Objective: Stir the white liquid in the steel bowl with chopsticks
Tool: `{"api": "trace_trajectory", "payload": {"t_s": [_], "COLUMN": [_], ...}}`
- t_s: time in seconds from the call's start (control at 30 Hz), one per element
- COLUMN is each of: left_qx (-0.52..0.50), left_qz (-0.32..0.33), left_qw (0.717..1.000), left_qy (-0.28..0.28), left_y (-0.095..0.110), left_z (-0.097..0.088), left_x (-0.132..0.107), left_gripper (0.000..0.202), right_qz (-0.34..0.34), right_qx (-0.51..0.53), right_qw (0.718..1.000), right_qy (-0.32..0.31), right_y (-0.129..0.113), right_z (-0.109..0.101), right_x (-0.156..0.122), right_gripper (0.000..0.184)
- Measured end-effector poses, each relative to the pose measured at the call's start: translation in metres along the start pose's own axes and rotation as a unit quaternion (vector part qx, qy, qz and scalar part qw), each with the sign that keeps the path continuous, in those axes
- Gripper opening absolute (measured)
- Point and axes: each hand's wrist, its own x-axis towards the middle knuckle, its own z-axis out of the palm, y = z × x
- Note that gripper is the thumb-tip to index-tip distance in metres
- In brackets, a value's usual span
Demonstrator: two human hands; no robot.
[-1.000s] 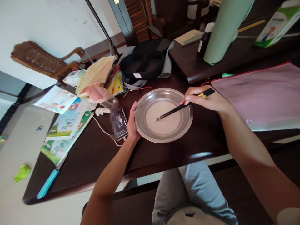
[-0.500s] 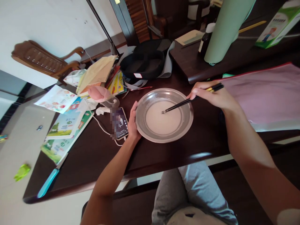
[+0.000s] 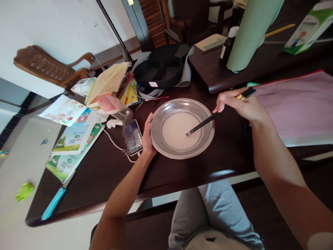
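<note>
A shallow metal bowl stands on the dark table, with a pale, milky liquid in its bottom. Against the bowl's left side, my left hand grips the rim and outer wall, its lower fingers hidden. Black chopsticks with gold bands are pinched together in my right hand above the bowl's right rim. Their tips dip into the liquid, right of its middle. A phone showing a picture lies just left of my left hand, with a white cable plugged in.
A blue-handled knife lies near the table's left corner, beside booklets. Behind the bowl are a black bag and a stack of papers. A pink zip pouch and a green cylinder are to the right.
My right hand has shifted slightly right, and the chopstick tips have moved right and nearer to me in the liquid. My left hand and the bowl stay put.
</note>
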Motion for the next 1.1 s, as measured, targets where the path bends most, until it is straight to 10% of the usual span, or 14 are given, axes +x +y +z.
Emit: {"api": "trace_trajectory", "payload": {"t_s": [0.13,0.33,0.53,0.7,0.9,1.1], "left_qx": [-0.01,-0.021,-0.016,-0.026,-0.024,-0.01], "left_qz": [-0.006,-0.005,-0.004,-0.007,-0.004,-0.002], "left_qw": [1.0,1.0,1.0,1.0,0.999,1.0], "left_qy": [0.004,0.008,0.012,0.012,0.022,0.011], "left_y": [-0.001,0.0002,-0.0002,-0.0003,0.0009,0.0005], "left_z": [-0.0001,0.0014,0.0014,0.0023,0.0038,0.0025], "left_x": [0.0001,-0.0003,-0.0003,-0.0005,-0.0007,-0.0001], "left_gripper": [0.065,0.064,0.061,0.059,0.063,0.063], "right_qz": [0.007,0.0,0.004,-0.003,-0.015,-0.016], "right_qx": [-0.007,-0.003,-0.004,-0.028,-0.018,-0.015], "right_qw": [0.996,1.0,0.995,0.999,0.996,1.0], "right_qy": [-0.092,0.02,-0.099,0.016,-0.088,0.013], "right_y": [0.0008,0.001,0.001,0.0025,0.0054,0.0044], "right_z": [0.0061,0.0008,0.0075,0.0005,0.004,0.0004], "right_x": [0.0006,-0.0007,0.0,0.0004,0.0017,0.0005], "right_gripper": [0.048,0.049,0.043,0.046,0.044,0.049]}}
